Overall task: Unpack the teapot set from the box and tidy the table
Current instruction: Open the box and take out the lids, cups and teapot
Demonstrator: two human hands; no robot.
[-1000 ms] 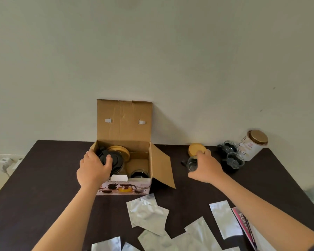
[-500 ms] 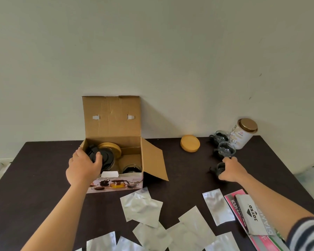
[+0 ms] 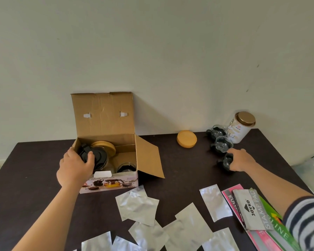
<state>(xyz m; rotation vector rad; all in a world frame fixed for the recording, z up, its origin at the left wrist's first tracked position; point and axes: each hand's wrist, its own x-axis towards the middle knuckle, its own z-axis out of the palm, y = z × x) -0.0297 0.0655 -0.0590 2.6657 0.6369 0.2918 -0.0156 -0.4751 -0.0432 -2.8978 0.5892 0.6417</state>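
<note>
Left hand (image 3: 74, 165) grips the black teapot lid (image 3: 96, 156) inside the box (image 3: 105, 134), centre-left; right hand (image 3: 240, 163) holds a glass cup (image 3: 227, 161) on the worktop (image 3: 25, 169), right.

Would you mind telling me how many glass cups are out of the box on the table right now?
3, in a row at the far right: one cup beside the tin, a second cup nearer, and a third cup in the right hand. The box may hide more.

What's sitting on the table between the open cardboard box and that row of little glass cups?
In the head view, a round wooden lid lies between the box and the glass cups, near the wall. Otherwise that stretch of table is bare.
</note>
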